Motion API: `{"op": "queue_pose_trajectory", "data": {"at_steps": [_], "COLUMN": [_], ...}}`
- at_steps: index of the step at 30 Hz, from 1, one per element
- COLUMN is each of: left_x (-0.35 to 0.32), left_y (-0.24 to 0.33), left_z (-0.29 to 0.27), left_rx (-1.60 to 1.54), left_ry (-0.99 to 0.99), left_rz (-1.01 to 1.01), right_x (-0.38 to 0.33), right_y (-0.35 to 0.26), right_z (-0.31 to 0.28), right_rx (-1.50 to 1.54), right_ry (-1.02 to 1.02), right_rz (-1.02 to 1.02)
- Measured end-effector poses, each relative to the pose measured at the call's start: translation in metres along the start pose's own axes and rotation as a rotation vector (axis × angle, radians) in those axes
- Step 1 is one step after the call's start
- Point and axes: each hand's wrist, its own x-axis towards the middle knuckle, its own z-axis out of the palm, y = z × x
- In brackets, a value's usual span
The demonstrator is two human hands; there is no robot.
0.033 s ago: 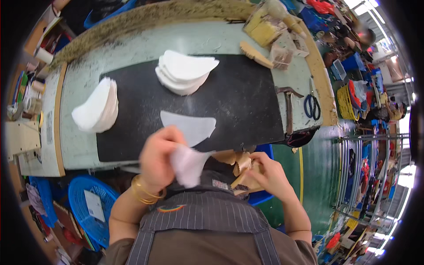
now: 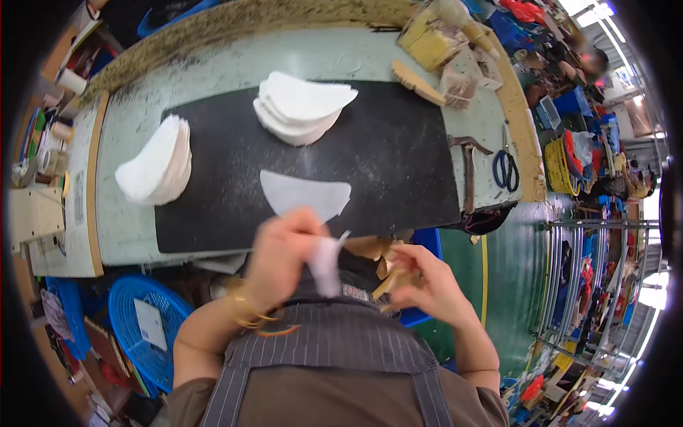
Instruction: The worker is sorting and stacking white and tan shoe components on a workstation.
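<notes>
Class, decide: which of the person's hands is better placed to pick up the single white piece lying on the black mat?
Probably the left hand: it sits right at the near edge of the single white piece, though it grips a white scrap. The right hand is farther off.

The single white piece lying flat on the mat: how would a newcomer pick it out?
Find the black mat covering the pale green bench. Near its front edge, just beyond the left hand, lies one flat white crescent-shaped piece. Unlike the two white stacks, it lies alone, one layer thick.

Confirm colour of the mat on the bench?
Black mat, dusted with white specks; head view.
</notes>
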Motion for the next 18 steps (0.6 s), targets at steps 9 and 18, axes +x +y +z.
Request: {"op": "queue_pose_trajectory", "data": {"at_steps": [9, 18], "left_x": [0.017, 0.052], "left_y": [-0.026, -0.061], "left_z": [-0.035, -0.089], "left_rx": [-0.074, 0.508], "left_ry": [-0.122, 0.295], "left_rz": [-0.086, 0.008], "right_x": [0.062, 0.144], "right_y": [-0.002, 0.025], "right_z": [0.031, 0.087], "right_rx": [0.678, 0.063], "right_ry": [0.317, 0.327], "right_rz": [-0.105, -0.101]}}
